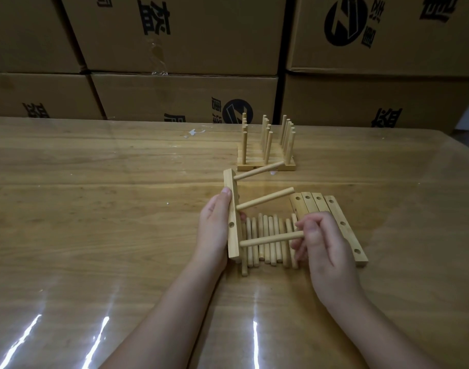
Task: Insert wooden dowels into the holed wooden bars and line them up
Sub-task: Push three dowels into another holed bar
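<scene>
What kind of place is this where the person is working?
Probably a warehouse or packing workshop: stacked brown cardboard boxes with black printed logos stand behind the glossy wooden table, loose round wooden dowels lie in a row on it, and finished holed wooden bars with upright dowels stand lined up.

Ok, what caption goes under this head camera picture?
Left hand holds a holed bar with two dowels in; right hand holds a third dowel against it.

Cardboard boxes [185, 94]: black Chinese characters, round Z-like logo [345, 20].
</scene>
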The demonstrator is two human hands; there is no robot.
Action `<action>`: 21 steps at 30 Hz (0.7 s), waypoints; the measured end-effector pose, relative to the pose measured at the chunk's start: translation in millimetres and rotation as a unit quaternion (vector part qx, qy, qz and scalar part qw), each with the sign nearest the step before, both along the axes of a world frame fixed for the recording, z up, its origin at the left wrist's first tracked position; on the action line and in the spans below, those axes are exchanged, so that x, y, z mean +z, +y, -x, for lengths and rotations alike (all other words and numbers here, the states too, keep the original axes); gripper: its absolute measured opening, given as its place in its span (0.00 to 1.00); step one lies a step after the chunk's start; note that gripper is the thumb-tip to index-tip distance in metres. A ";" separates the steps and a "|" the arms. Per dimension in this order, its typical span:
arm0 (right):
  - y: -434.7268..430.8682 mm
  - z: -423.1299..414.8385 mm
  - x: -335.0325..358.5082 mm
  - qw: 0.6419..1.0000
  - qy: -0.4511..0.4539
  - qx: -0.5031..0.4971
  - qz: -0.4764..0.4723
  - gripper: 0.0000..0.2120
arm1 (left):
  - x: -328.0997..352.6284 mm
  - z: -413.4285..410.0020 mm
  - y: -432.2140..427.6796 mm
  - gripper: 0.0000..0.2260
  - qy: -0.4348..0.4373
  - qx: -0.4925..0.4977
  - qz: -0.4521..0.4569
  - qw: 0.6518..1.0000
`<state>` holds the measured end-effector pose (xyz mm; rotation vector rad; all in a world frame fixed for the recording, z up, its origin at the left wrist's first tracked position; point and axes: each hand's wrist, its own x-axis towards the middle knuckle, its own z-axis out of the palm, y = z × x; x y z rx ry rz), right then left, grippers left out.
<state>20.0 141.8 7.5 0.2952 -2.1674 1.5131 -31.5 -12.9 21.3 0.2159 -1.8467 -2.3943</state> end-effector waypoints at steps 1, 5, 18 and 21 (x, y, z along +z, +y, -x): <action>0.9 0.1 -0.5 1.000 0.003 -0.019 -0.020 0.15 | 0.2 -0.2 0.0 0.15 0.000 0.001 -0.001 1.000; 2.3 0.6 -2.9 0.996 0.001 -0.042 -0.078 0.25 | 0.3 -0.7 -0.4 0.15 0.001 0.000 -0.004 1.000; 1.4 -0.1 -1.0 0.990 0.040 -0.022 -0.131 0.28 | -1.7 0.7 -2.9 0.16 -0.001 -0.016 -0.014 1.000; 1.3 -0.9 0.3 0.987 0.058 -0.034 -0.149 0.29 | -3.3 2.1 -2.9 0.15 0.004 -0.022 -0.011 1.000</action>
